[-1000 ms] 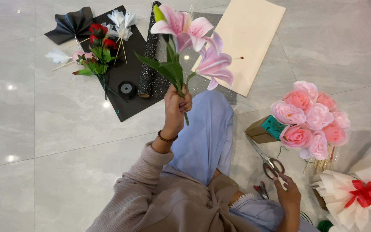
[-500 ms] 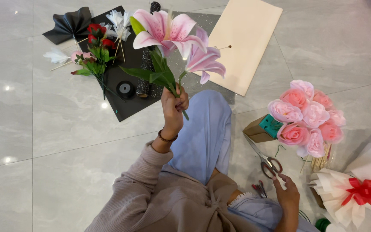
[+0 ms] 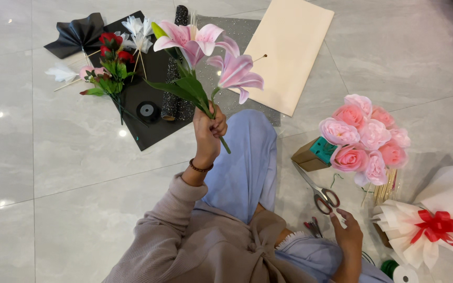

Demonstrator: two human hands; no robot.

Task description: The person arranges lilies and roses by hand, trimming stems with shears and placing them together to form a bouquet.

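Lilies [image 3: 205, 52] had swung left and a bit lower since prev frame. Left hand [image 3: 208, 131] gripped the stems, fingers wrapped tight, blooms up over the black paper [image 3: 153, 126]. Right hand [image 3: 348, 233] lay on floor [image 3: 69, 167] w/ fingers loosely spread, just touching scissors [image 3: 318, 191].

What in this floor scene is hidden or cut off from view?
Head view:
- Lily stems: middle part hidden inside the left hand.
- White wrapped bouquet: cut off by the right edge.
- Black sheet: partly covered by the red flower bunch and the lilies.
- Right hand: palm faces away.
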